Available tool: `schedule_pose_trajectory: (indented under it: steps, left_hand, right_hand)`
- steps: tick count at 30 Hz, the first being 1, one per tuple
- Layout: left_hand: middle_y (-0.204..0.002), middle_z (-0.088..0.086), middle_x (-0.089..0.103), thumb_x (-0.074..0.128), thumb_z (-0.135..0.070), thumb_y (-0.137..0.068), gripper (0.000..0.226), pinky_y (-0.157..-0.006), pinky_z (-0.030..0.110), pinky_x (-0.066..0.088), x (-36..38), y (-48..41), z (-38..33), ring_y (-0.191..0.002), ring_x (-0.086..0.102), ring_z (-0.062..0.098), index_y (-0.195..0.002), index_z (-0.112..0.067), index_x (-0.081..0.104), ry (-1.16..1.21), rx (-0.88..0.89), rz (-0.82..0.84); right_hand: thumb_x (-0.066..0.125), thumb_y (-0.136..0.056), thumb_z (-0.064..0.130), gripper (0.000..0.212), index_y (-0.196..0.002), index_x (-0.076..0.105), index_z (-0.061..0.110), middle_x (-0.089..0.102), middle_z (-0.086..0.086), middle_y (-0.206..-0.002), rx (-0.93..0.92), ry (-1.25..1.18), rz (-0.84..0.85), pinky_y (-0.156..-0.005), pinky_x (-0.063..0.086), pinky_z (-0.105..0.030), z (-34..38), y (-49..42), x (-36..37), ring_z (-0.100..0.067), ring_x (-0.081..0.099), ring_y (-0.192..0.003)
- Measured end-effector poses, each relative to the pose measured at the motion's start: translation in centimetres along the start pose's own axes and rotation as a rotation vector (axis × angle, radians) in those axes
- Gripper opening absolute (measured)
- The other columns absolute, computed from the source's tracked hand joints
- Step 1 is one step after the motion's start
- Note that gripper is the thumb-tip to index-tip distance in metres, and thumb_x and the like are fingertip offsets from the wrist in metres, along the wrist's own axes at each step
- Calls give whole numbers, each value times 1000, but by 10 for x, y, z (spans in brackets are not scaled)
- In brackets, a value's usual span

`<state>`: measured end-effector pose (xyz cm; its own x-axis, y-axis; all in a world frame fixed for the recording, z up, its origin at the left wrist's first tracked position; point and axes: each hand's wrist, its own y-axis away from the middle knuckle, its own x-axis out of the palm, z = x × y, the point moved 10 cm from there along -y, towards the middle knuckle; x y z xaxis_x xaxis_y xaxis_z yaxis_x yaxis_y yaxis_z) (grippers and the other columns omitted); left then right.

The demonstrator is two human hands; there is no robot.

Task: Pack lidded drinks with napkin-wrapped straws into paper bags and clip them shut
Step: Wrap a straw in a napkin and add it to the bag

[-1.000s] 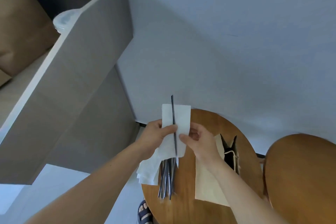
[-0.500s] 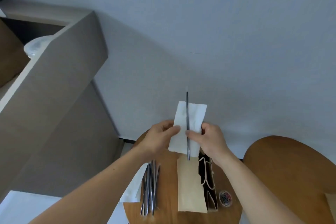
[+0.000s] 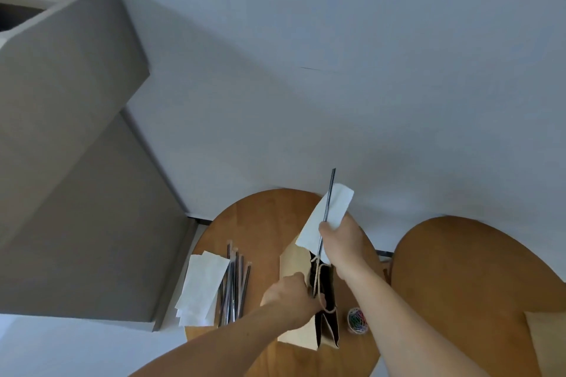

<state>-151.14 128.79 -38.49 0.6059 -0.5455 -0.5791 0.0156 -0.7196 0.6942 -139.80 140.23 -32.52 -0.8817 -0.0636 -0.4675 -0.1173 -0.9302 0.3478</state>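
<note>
My right hand [image 3: 340, 242] grips a thin dark straw [image 3: 329, 193] together with a white napkin [image 3: 332, 208], holding them tilted just above the mouth of a brown paper bag [image 3: 295, 266]. The bag stands on a round wooden table [image 3: 260, 223], its dark inside and cord handles showing. My left hand [image 3: 289, 295] is closed on the bag's left edge by the opening. No lidded drink shows in this view.
A stack of white napkins [image 3: 200, 288] and a bundle of several dark straws [image 3: 234, 288] lie on the table's left side. A small tub of coloured clips [image 3: 357, 320] sits right of the bag. A second wooden table [image 3: 474, 269] stands right; a grey counter [image 3: 70, 131] stands left.
My left hand let go of the napkin and straw and dropped to the bag's opening. My right hand alone carried the straw and napkin over the bag. The view tilted down.
</note>
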Motion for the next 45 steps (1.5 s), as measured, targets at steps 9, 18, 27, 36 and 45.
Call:
schedule_pose_trajectory:
  steps: [9, 18, 27, 36, 45]
  left_hand:
    - [-73, 1, 70, 54, -36, -96, 25, -57, 24, 60, -21, -4, 39, -57, 71, 11, -81, -17, 59, 378, -117, -139]
    - [-81, 6, 71, 55, -32, -91, 19, -71, 41, 62, -15, 3, 45, -77, 72, 24, -84, -19, 65, 458, -85, -133]
    - [-86, 10, 71, 54, -36, -89, 25, -75, 44, 61, -9, 0, 63, -80, 72, 25, -87, -15, 68, 450, -131, -155]
    - [-82, 7, 71, 56, -37, -88, 20, -74, 39, 62, -8, -7, 72, -79, 72, 23, -80, -21, 65, 445, -132, -145]
    - [-96, 13, 72, 54, -33, -89, 27, -82, 43, 58, -10, -17, 62, -90, 71, 30, -100, -13, 67, 429, -77, -100]
  right_hand:
    - [55, -99, 23, 26, -125, 53, 20, 60, 1, -118, -56, 427, 165, -53, 37, -8, -28, 23, -11, -19, 63, -106]
    - [54, -96, 17, 13, -100, 59, 29, 61, 12, -84, 24, 639, 487, -63, 44, -18, -113, 43, 65, -6, 57, -76]
    - [58, -92, 25, 8, -84, 56, 26, 61, 9, -82, 126, 807, 497, -55, 39, -22, -143, 5, 90, -7, 56, -72]
    - [60, -92, 27, 24, -111, 49, 18, 63, -1, -108, 8, 838, 406, -81, 51, -30, -126, 5, 95, -19, 62, -97]
    - [64, -89, 36, 39, -122, 54, 17, 59, 0, -114, -410, 864, 386, -71, 47, -24, -16, 34, 58, -19, 59, -105]
